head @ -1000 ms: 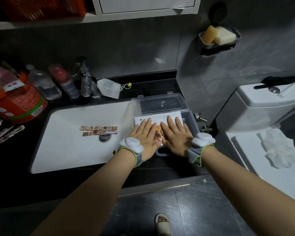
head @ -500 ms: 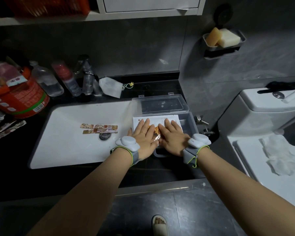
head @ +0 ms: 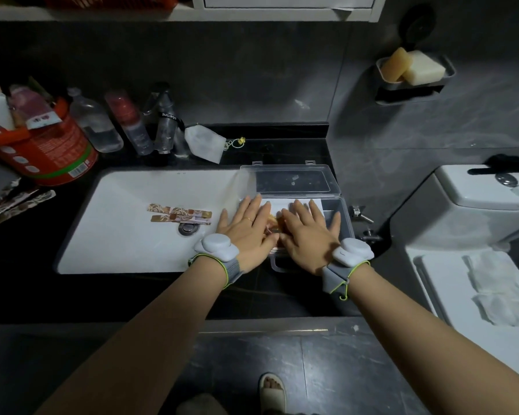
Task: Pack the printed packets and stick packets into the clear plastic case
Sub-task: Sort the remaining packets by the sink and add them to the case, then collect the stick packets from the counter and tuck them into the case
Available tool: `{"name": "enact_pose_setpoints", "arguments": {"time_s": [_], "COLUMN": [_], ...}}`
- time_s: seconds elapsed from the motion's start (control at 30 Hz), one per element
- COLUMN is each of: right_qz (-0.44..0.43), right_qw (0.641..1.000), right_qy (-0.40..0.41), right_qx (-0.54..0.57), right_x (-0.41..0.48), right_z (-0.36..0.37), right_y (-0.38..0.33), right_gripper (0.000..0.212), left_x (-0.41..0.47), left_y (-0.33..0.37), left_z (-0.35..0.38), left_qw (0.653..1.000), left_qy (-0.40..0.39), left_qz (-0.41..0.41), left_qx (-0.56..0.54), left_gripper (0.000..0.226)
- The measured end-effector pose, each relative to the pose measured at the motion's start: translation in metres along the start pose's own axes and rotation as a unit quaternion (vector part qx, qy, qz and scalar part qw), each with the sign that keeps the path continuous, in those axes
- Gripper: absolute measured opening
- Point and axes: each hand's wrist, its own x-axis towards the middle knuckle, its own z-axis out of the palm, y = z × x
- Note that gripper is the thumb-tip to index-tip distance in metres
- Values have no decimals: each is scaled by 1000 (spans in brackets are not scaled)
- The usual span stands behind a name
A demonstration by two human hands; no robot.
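The clear plastic case (head: 343, 217) stands open at the right end of the white sink (head: 126, 241), its lid (head: 291, 181) tilted back. My left hand (head: 247, 227) and my right hand (head: 307, 232) lie flat side by side on the contents, fingers straight, pressing down. White printed packets (head: 274, 203) show past my fingertips, and an orange packet (head: 274, 224) shows between my hands. Two brown patterned stick packets (head: 179, 214) lie in the sink basin just above the drain (head: 188, 228).
More stick packets (head: 15, 202) lie on the dark counter at far left. A red tub (head: 45, 151), bottles (head: 129, 124) and a white pouch (head: 204, 143) line the back. A toilet (head: 474, 211) stands to the right, a soap dish (head: 414, 73) on the wall.
Both hands stay flat on the case contents. They have spread slightly apart; the camera has shifted a little.
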Motion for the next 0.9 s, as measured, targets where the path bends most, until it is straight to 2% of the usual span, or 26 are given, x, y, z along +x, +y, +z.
{"name": "enact_pose_setpoints", "arguments": {"time_s": [0.17,0.57,0.73,0.9], "right_qz": [-26,-108,-123,-98], "right_qw": [998,989,986,987], "right_qy": [31,65,52,8], "right_qx": [37,83,103,130], "right_x": [9,53,79,100], "right_z": [-12,4,22,47], "right_y": [-25,-133,-180,-215], "right_gripper": [53,53,57,58], "left_x": [-6,-37,-51,-59], "left_y": [-12,-122,-180,-239], "left_z": [-15,-33,-46,-46], "left_qw": [999,994,993,993], "left_qy": [21,46,44,22], "left_qz": [-24,-80,-93,-81], "left_qx": [-27,-56,-56,-86], "left_gripper": [62,61,63,67]}}
